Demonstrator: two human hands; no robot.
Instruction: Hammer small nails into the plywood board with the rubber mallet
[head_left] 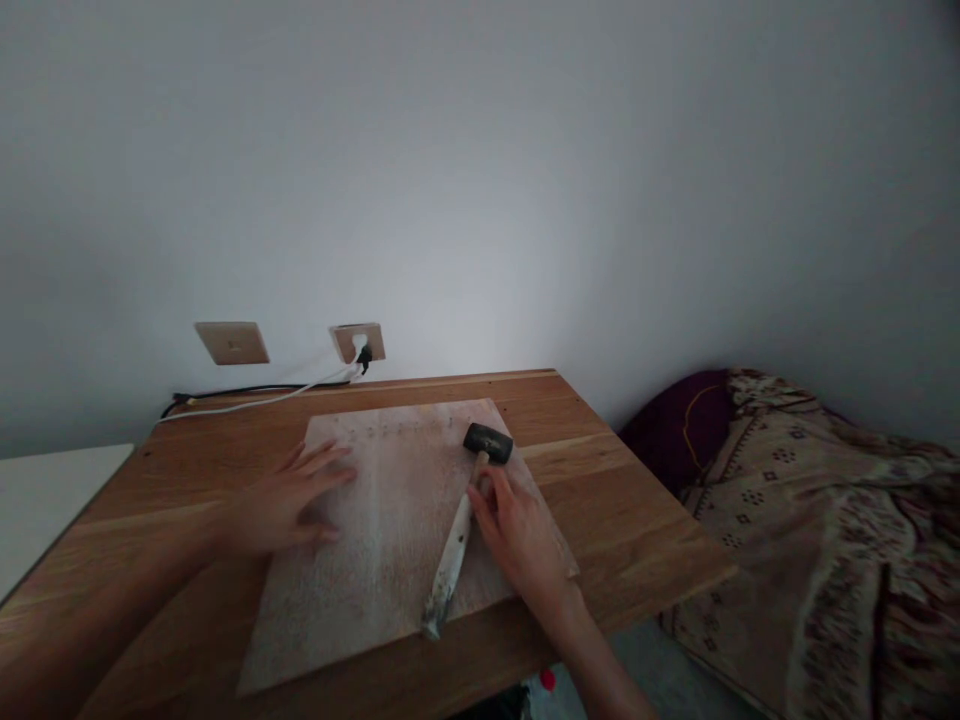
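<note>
A pale, worn rectangular board (375, 560) lies on the wooden table, with a row of small dark marks near its far edge. On its right side is a mallet (489, 442) with a black head and a whitish, stained handle that runs toward the near edge. My right hand (517, 530) has its thumb and fingers closed round the handle just below the head. Over the left part of the board, my left hand (289, 500) is spread with fingers apart, slightly blurred and holding nothing. Whether it touches the surface, I cannot tell.
The wooden table (600, 490) stands against a pale wall. Black and white cables (262, 400) run along its back edge to a wall socket (358, 343). A white surface (52, 500) adjoins on the left. To the right lies patterned bedding (795, 520) beside a purple cushion (682, 425).
</note>
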